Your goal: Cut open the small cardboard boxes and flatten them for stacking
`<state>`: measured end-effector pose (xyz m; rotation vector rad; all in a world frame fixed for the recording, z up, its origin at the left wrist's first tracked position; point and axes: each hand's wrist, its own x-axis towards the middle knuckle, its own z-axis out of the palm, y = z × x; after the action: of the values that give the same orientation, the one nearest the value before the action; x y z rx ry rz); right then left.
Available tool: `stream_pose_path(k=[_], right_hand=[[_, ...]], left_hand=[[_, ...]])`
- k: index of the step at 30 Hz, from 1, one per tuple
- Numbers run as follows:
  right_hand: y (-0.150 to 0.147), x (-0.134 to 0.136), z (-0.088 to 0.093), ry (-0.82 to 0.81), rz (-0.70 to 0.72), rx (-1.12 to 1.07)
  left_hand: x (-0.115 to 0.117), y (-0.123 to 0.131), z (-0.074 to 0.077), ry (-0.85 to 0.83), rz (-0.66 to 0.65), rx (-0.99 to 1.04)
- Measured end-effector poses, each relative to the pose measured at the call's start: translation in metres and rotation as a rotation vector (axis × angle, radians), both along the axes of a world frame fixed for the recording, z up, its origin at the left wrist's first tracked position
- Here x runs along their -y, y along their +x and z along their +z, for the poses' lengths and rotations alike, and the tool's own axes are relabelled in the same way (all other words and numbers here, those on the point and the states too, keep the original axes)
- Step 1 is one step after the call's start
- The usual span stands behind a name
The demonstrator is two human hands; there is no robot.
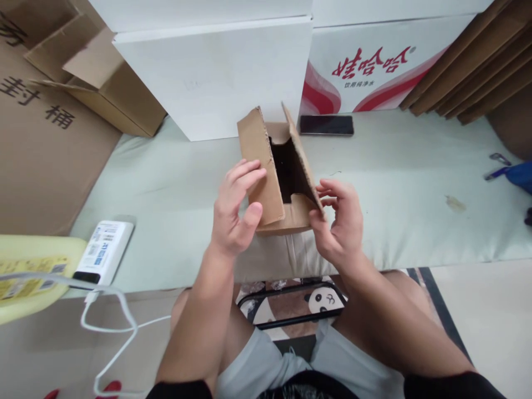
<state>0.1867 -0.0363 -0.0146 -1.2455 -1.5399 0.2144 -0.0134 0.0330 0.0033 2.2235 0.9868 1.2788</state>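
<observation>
A small brown cardboard box (266, 194) stands in front of me on the pale green surface, its top flaps raised and its dark inside showing. My left hand (238, 205) rests its fingertips on the wide left flap, thumb spread apart from the fingers. On the other side, my right hand (338, 219) has the near corner of the right flap between thumb and fingers. That flap leans up and outward. What lies deep in the box is too dark to make out.
White cartons (216, 77) stand behind the box, one with red lettering (372, 64). A black phone (326, 125) lies before them. Left are an opened carton (112, 94), a white power bank (103, 252) with a cable, and a yellow container (37, 277). A blue item (519, 176) lies far right.
</observation>
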Motion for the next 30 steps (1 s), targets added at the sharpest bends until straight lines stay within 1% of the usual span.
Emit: stream_pose_path(k=[2,5,8,12,15,16,18,20,21,22,24,26,28,30], right_hand=[[0.001,0.001,0.000,0.020,0.026,0.012],[0.005,0.001,0.001,0.031,0.164,0.104],[0.009,0.001,0.000,-0.033,0.240,0.131],[0.011,0.000,0.000,-0.085,0.258,0.123],[0.013,-0.002,0.000,-0.049,0.289,0.106],[0.014,-0.004,0.000,-0.026,0.268,0.074],[0.020,-0.009,-0.004,-0.019,0.147,0.009],[0.027,-0.015,-0.013,-0.102,-0.013,0.025],[0.030,-0.018,-0.019,-0.169,-0.071,0.077],[0.033,-0.020,-0.026,-0.237,-0.099,0.152],[0.037,-0.023,-0.038,-0.366,-0.082,0.328],[0.037,-0.024,-0.045,-0.497,-0.053,0.486],[0.037,-0.024,-0.044,-0.640,-0.058,0.576],[0.038,-0.026,-0.039,-0.757,-0.087,0.561]], left_hand=[[-0.001,0.000,0.000,-0.007,-0.002,-0.022],[-0.001,0.000,0.001,-0.014,-0.028,-0.071],[0.000,0.000,0.001,-0.047,-0.027,-0.056],[0.000,-0.004,0.001,-0.059,-0.011,-0.084],[-0.002,-0.008,0.002,-0.050,-0.053,-0.182],[-0.003,-0.009,0.002,-0.046,-0.064,-0.203],[-0.004,-0.010,0.002,-0.035,-0.067,-0.223],[-0.004,-0.010,0.001,-0.027,-0.064,-0.231],[-0.003,-0.010,0.000,-0.025,-0.061,-0.234],[-0.003,-0.009,0.000,-0.024,-0.058,-0.235],[0.000,-0.007,-0.001,-0.030,-0.043,-0.234],[0.005,-0.003,0.000,-0.052,-0.006,-0.230],[0.011,0.003,0.001,-0.078,0.046,-0.231],[0.019,0.010,0.003,-0.090,0.097,-0.240]])
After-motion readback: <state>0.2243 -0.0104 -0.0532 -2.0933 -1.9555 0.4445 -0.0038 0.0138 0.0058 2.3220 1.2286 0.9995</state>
